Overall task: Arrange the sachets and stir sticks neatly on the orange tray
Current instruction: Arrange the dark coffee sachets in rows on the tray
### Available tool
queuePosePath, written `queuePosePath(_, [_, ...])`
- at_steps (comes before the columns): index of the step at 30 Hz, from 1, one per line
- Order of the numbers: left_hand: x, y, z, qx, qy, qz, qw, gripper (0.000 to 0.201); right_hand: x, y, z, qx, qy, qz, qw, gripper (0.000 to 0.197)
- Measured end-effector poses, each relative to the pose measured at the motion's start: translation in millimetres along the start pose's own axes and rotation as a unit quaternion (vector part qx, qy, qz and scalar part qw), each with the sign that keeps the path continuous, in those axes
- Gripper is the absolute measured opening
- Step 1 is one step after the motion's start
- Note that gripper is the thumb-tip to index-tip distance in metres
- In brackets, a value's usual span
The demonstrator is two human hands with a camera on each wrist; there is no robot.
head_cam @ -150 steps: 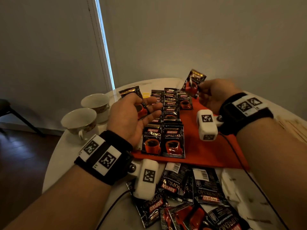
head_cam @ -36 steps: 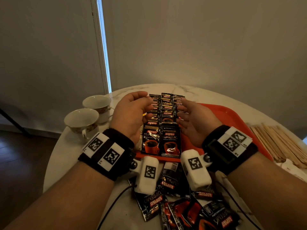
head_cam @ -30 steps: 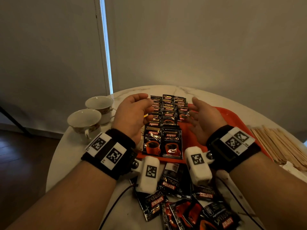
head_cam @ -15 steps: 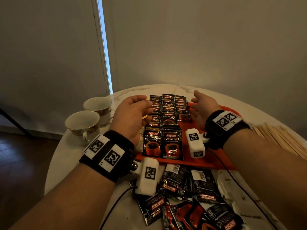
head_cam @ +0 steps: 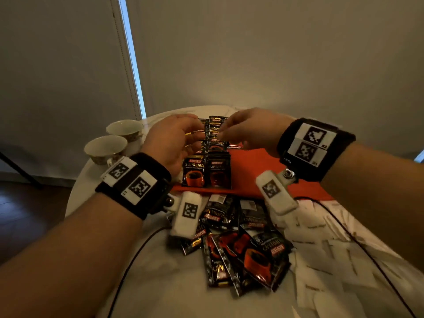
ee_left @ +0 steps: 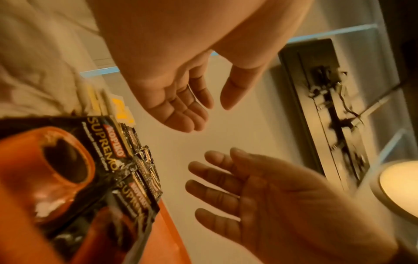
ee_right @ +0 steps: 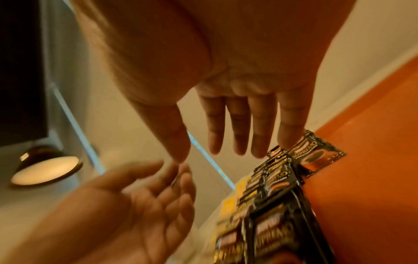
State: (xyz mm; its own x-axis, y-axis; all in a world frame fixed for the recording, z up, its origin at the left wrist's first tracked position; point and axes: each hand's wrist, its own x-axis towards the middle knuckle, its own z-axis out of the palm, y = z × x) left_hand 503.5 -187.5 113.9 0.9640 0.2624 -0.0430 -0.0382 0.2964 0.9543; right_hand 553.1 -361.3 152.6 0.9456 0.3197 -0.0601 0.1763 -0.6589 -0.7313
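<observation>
1. Left hand sits over the left side of the tray, palm turned inward. The wrist views show the fingers spread and loose, nothing in them.
2. Right hand is across from it, over the far part of the sachet rows. Its fingers are straight and pointing down, also holding nothing. From the right wrist cam the little finger looks like it's right at the top edge of one sachet, but I can't tell if it's really touching.
3. The rows run from the near edge of the tray toward the far edge, hugging its left side, overlapping like shingles. The front pair sits side by side at the near edge, labels up.
4. The right half of the tray is just bare orange.
5. A loose pile of sachets is still on the table, right in front of the tray's near edge, jumbled at all angles.
6. Two cups stand at the left edge of the table, well left of the tray.
7. White paper bits are scattered on the table's right side.
</observation>
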Motion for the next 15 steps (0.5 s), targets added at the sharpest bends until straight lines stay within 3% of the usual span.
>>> queuePosePath(2, [-19, 4, -1, 0.113, -0.039, 0.019, 0.993, 0.008, -28, -6, 2, -0.102, -0.076, -0.023, 0.992, 0.035])
queuePosePath(5, [-52, 7, -14, 0.327, -0.087, 0.016, 0.941, 0.012, -68, -8, 10, -0.263, -0.2, -0.037, 0.943, 0.066])
queuePosePath(8, [-84, 13, -29, 0.483, -0.136, -0.04, 0.864, 0.058, -98, -2, 13, -0.322, -0.276, -0.028, 0.905, 0.082])
queuePosePath(11, [-109, 12, -36, 0.572, -0.189, -0.114, 0.79, 0.108, -118, 5, 8, -0.367, -0.331, -0.018, 0.869, 0.096])
queuePosePath(15, [-127, -3, -37, 0.625, -0.219, -0.125, 0.738, 0.145, -129, 13, 10, -0.477, -0.331, -0.042, 0.813, 0.115])
